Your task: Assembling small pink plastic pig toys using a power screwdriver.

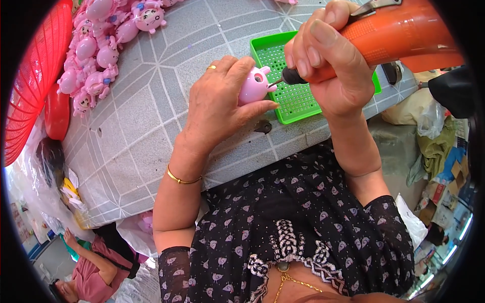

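My left hand [209, 103] is closed round a smooth pink plastic toy [250, 92] with a dark round opening and small stubs at its end. Gripped in my right hand [338, 65] is an orange power screwdriver [399, 36] with a black nose. Its thin bit points left and meets the end of the toy, though whether it sits in a hole or on a screw is too small to tell. Beneath both hands lies a shallow green plastic tray [299, 119] with a perforated floor, partly hidden by my right hand.
A heap of pink toys [96, 60] covers the far left of the grey tiled-pattern table [136, 136]. Beside it stands a red fan guard [38, 70]. A dark object [391, 73] lies right of the tray. Another person [96, 267] is at lower left, near plastic bags.
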`<state>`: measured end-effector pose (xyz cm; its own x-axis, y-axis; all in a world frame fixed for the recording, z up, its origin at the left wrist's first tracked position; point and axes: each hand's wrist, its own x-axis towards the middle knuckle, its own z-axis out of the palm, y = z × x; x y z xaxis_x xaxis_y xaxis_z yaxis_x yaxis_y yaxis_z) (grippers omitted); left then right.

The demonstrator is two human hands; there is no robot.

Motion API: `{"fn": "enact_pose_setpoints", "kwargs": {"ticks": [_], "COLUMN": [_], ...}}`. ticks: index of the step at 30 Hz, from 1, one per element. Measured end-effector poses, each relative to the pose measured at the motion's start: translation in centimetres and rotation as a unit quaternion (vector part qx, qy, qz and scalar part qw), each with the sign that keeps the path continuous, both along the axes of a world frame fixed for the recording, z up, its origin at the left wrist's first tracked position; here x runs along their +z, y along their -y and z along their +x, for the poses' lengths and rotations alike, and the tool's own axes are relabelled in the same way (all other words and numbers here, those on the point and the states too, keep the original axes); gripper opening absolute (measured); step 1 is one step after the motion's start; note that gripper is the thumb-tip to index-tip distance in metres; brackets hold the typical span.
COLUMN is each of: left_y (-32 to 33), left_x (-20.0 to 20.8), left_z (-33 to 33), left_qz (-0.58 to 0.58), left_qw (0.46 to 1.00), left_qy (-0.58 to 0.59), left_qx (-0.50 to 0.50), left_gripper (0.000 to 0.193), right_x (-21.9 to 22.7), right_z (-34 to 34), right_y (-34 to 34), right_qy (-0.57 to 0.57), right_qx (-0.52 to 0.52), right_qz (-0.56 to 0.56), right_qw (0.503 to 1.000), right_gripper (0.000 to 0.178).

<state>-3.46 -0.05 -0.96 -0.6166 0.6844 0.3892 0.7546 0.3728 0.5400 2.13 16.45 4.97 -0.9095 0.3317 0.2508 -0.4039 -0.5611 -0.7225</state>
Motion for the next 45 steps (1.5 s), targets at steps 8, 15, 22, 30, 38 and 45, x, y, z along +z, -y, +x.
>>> {"fn": "enact_pose_setpoints", "kwargs": {"ticks": [8,15,22,30,38,45], "left_y": [-0.1,-0.1,0.3,1.6,3.0,7.3], "left_x": [-0.8,-1.0,-1.0,-0.9,0.3,5.0], "left_z": [-0.1,-0.1,-0.6,-1.8,-4.0,-2.6], "left_qz": [0.018,0.029,0.009,0.128,0.534,0.522], "left_qw": [1.000,0.999,1.000,0.977,0.552,0.495], "left_qy": [-0.010,-0.022,0.005,0.092,0.638,0.665], "left_qx": [-0.009,-0.014,-0.021,0.141,-0.048,-0.200], "left_gripper": [0.066,0.064,0.060,0.060,0.063,0.062], "right_x": [1.5,-2.5,0.2,3.6,-0.4,-4.2], "right_z": [-0.5,-4.9,-2.3,-1.7,0.1,2.2], "right_y": [-0.1,-1.7,0.8,-2.7,-9.4,-11.0], "right_qy": [0.016,-0.352,-0.164,-0.047,0.054,0.060], "right_qx": [-0.047,-0.138,-0.095,-0.168,-0.270,-0.321], "right_qz": [0.213,0.450,0.449,0.176,0.277,0.331], "right_qw": [0.976,0.809,0.873,0.969,0.921,0.885], "right_gripper": [0.020,0.010,0.012,0.021,0.041,0.067]}}
